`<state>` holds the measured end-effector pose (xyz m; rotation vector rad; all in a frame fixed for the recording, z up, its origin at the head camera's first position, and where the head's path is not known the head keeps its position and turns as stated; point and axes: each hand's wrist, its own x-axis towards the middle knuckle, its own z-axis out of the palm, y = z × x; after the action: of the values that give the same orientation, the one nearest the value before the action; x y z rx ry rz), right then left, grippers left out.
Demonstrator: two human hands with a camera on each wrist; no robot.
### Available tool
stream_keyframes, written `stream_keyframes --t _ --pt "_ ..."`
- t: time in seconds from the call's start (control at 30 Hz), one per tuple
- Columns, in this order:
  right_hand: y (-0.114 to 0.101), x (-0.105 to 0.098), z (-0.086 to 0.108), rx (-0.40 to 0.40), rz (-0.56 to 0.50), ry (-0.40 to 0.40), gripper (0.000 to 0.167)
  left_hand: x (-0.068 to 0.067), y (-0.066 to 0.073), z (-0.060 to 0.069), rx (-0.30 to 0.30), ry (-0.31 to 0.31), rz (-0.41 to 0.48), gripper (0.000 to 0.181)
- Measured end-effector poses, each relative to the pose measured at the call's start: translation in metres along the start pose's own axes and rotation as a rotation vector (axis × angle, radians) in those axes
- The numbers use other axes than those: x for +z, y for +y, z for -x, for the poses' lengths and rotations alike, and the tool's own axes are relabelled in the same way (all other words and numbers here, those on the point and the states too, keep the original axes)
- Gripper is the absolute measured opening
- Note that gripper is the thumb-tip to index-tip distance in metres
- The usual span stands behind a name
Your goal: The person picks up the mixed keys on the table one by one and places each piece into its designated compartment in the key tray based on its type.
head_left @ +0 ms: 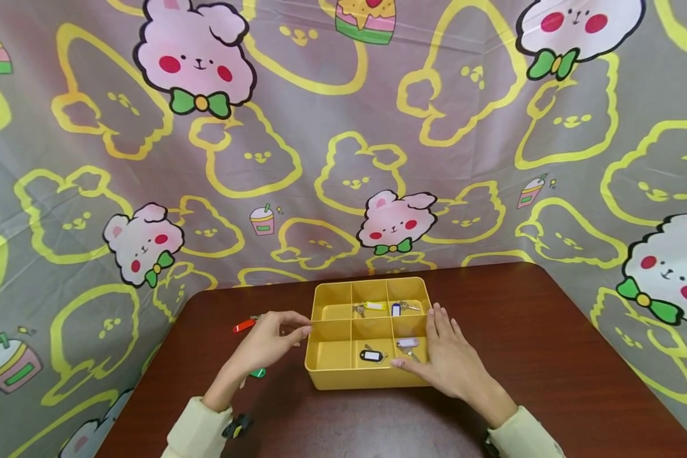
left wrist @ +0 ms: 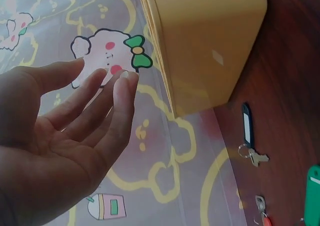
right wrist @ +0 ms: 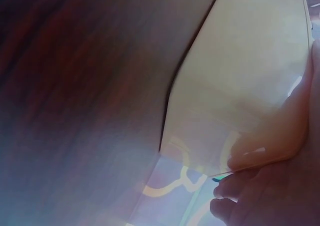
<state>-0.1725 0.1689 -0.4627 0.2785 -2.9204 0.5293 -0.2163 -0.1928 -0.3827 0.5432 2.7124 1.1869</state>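
Observation:
A yellow compartment box (head_left: 372,380) stands on the table. My left hand (head_left: 271,337) is at its left wall, fingertips close to the rim; in the left wrist view its fingers are loosely bent and hold nothing. My right hand (head_left: 455,356) rests along the right side of the box, fingers straight and thumb at the front rim. Inside lie keys with tags: a yellow tag (head_left: 375,306) back middle, a blue tag (head_left: 396,310) back right, a black tag (head_left: 371,355) front middle, a lilac tag (head_left: 407,342) front right.
Left of the box, a red key tag (head_left: 243,326) and a green key tag (head_left: 257,373) lie on the dark wooden table (head_left: 555,356). The left wrist view also shows a dark-tagged key (left wrist: 257,157) there. A patterned cloth (head_left: 315,114) hangs behind and at the sides.

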Motion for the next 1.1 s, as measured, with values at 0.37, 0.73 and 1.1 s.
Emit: stream_keyframes --t 0.37,0.73,1.1 --pt "0.000 0.000 0.001 -0.003 0.004 0.002 0.130 -0.009 -0.018 0.010 -0.008 0.061 -0.039 0.018" --pt "0.001 -0.001 -0.001 0.005 0.000 -0.007 0.131 -0.019 -0.028 0.017 -0.014 0.118 -0.191 0.019" --pt "0.000 0.001 -0.001 -0.006 0.005 0.001 0.130 -0.020 -0.048 0.026 -0.042 0.116 -0.253 0.019"
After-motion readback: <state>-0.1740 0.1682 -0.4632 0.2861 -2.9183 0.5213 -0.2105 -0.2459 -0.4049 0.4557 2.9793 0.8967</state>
